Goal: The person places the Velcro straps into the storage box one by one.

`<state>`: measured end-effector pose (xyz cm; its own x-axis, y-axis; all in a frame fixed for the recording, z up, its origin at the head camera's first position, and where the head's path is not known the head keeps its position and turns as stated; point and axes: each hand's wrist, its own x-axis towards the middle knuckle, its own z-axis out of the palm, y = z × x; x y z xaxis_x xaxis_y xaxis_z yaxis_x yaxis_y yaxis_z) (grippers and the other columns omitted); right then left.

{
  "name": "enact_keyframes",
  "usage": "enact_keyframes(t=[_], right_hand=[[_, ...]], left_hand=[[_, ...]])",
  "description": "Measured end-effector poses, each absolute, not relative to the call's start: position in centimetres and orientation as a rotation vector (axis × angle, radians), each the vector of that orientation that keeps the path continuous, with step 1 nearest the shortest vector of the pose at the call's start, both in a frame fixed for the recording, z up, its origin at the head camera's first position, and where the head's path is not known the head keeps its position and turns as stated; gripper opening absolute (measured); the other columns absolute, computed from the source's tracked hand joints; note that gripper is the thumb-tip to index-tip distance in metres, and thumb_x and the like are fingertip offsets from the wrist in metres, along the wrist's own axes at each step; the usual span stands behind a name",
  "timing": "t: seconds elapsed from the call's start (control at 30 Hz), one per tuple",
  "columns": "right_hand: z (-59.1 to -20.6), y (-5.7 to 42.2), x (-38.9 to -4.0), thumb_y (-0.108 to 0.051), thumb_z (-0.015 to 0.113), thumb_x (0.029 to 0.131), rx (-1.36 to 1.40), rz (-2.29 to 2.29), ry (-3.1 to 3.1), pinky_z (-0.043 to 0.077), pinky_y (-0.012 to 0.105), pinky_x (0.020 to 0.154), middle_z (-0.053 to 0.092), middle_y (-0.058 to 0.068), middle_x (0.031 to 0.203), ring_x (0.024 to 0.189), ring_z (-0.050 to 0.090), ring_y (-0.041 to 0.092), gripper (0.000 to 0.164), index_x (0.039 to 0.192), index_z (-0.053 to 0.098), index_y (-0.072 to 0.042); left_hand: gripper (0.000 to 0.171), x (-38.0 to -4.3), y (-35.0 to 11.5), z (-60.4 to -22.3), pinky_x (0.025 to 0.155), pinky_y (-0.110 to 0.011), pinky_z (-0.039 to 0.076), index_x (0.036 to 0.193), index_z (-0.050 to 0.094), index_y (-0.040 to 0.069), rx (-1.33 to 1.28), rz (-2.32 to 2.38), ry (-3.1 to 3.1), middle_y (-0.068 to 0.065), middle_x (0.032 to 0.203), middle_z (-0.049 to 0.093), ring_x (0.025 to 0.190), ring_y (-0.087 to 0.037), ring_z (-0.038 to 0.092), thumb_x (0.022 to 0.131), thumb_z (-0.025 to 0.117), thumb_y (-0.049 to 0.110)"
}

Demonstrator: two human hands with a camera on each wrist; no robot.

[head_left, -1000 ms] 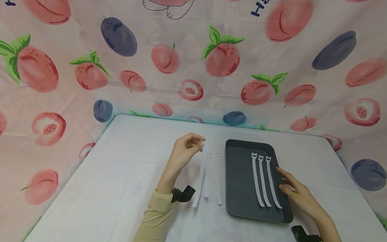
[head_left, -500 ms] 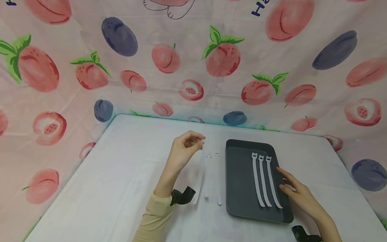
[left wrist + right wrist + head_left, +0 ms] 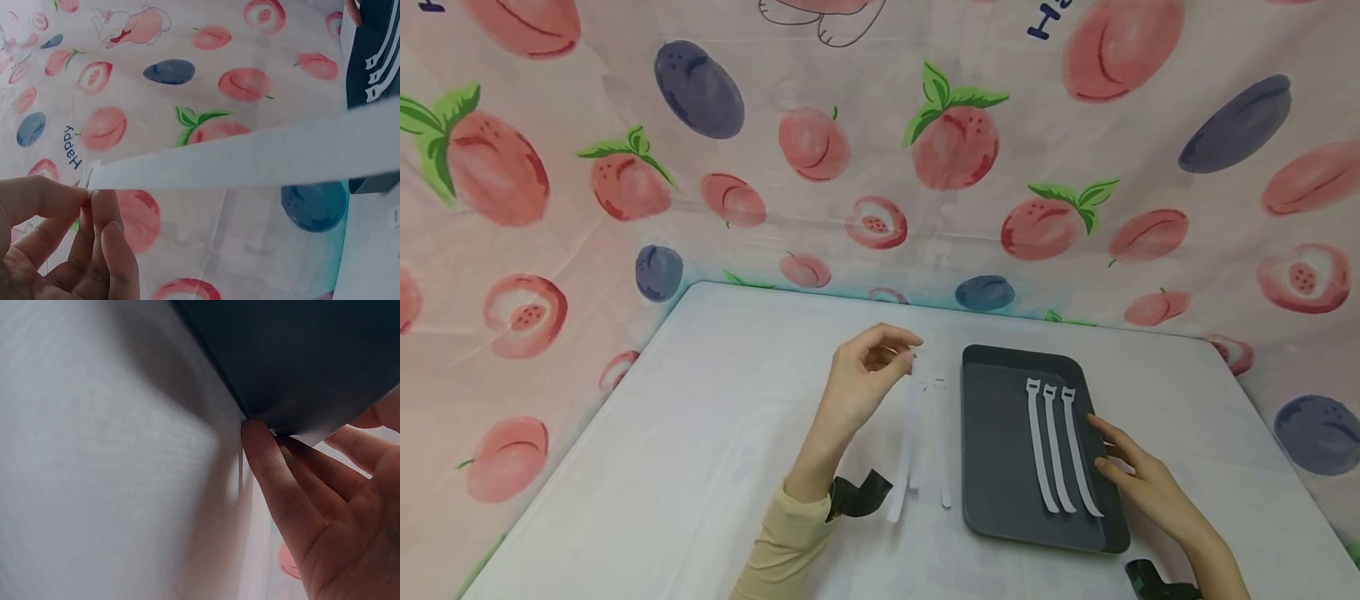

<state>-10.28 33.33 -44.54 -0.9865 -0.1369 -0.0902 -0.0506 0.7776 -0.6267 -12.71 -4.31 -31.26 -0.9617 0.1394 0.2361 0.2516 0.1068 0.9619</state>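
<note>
My left hand (image 3: 867, 377) pinches the slotted head end of a white hook-and-loop cable tie (image 3: 250, 156) between thumb and fingers. The strap hangs down from the fingertips, over the white table. Just right of it another white tie (image 3: 943, 450) lies on the table; a further one is mostly hidden behind the held strap. My right hand (image 3: 1142, 479) rests its fingers, fairly straight, against the right wall of a dark grey tray (image 3: 996, 450). In the right wrist view the fingertips touch the tray's outer side near the table. Three white ties (image 3: 1054, 450) lie side by side in the tray.
A white-covered table (image 3: 700, 400) spreads around the tray and ties. Behind it hangs a curtain (image 3: 880, 267) printed with peaches and dark plums. Black wrist cameras sit on both wrists, the left one (image 3: 859, 496) close beside the hanging strap.
My left hand first rises slightly, then shifts a little right with the cable tie, whose strap now overlaps the neighbouring tie. The right hand and tray stay in place.
</note>
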Motion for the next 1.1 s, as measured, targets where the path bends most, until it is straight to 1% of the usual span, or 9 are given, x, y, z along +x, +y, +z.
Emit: enact_keyframes(t=[0.07,0.27,0.3,0.4,0.5,0.67,0.77,0.97,1.1], right_hand=[[-44.6,33.4,-10.3,-0.033,0.047,0.094,-0.151,-0.994,2.841,0.037,0.066,0.085,0.029,0.023,0.145,0.12,0.041,0.05,0.059,0.146,0.02,-0.022],[-44.6,33.4,-10.3,-0.031,0.047,0.094,-0.161,-0.994,2.849,0.039,0.065,0.085,0.03,0.023,0.145,0.12,0.041,0.049,0.059,0.146,0.021,-0.021],[-44.5,33.4,-10.3,-0.031,0.047,0.094,-0.161,-0.995,2.848,0.039,0.065,0.085,0.03,0.023,0.145,0.12,0.041,0.049,0.058,0.146,0.021,-0.021],[-44.5,33.4,-10.3,-0.032,0.047,0.094,-0.162,-0.989,2.848,0.039,0.065,0.085,0.03,0.023,0.145,0.119,0.041,0.05,0.059,0.146,0.021,-0.021],[-44.6,33.4,-10.4,-0.033,0.046,0.094,-0.161,-0.984,2.847,0.039,0.065,0.084,0.03,0.024,0.145,0.119,0.041,0.05,0.059,0.146,0.02,-0.022],[-44.6,33.4,-10.3,-0.033,0.047,0.094,-0.163,-0.99,2.845,0.04,0.065,0.085,0.03,0.024,0.145,0.119,0.041,0.05,0.059,0.146,0.021,-0.023],[-44.6,33.4,-10.3,-0.033,0.047,0.094,-0.163,-0.998,2.846,0.039,0.064,0.086,0.03,0.023,0.145,0.12,0.042,0.049,0.059,0.145,0.021,-0.023],[-44.7,33.4,-10.3,-0.033,0.047,0.094,-0.16,-1.006,2.844,0.038,0.064,0.087,0.029,0.023,0.146,0.121,0.041,0.048,0.059,0.145,0.022,-0.022],[-44.8,33.5,-10.4,-0.034,0.047,0.094,-0.149,-1.008,2.833,0.038,0.064,0.087,0.028,0.023,0.146,0.122,0.039,0.047,0.059,0.146,0.021,-0.022]], left_hand=[[0.016,-12.8,-4.2,-31.5,0.073,-0.027,0.049,0.1,0.065,0.006,-0.426,-1.992,-2.267,-0.013,0.091,0.062,0.077,-0.025,0.061,0.086,0.057,0.006],[0.016,-13.3,-3.5,-33.1,0.07,-0.029,0.048,0.1,0.067,0.017,-0.486,-1.97,-2.27,-0.004,0.088,0.061,0.071,-0.015,0.059,0.087,0.058,0.012],[0.016,-13.3,-3.4,-33.2,0.071,-0.03,0.049,0.099,0.067,0.02,-0.492,-1.981,-2.275,-0.002,0.088,0.06,0.071,-0.015,0.06,0.087,0.058,0.014],[0.015,-13.0,-2.9,-33.3,0.071,-0.031,0.048,0.099,0.066,0.021,-0.538,-2.004,-2.287,-0.001,0.088,0.059,0.07,-0.015,0.06,0.088,0.058,0.016],[0.015,-12.5,-2.5,-33.1,0.071,-0.028,0.047,0.1,0.066,0.02,-0.565,-2.029,-2.309,-0.002,0.089,0.059,0.07,-0.013,0.06,0.088,0.058,0.016],[0.016,-11.4,-1.7,-31.8,0.07,-0.024,0.044,0.101,0.066,0.012,-0.585,-2.094,-2.326,-0.01,0.088,0.059,0.068,-0.012,0.058,0.088,0.057,0.01],[0.016,-10.9,-1.1,-31.3,0.07,-0.023,0.044,0.101,0.066,0.009,-0.592,-2.119,-2.346,-0.011,0.088,0.059,0.067,-0.011,0.057,0.088,0.056,0.008],[0.017,-10.6,0.4,-31.7,0.07,-0.022,0.046,0.103,0.064,0.007,-0.664,-2.168,-2.338,-0.014,0.089,0.059,0.068,-0.006,0.056,0.089,0.055,0.007],[0.017,-11.3,1.6,-33.0,0.072,-0.022,0.047,0.102,0.065,0.009,-0.7,-2.212,-2.298,-0.014,0.087,0.059,0.068,-0.006,0.057,0.088,0.056,0.008]])
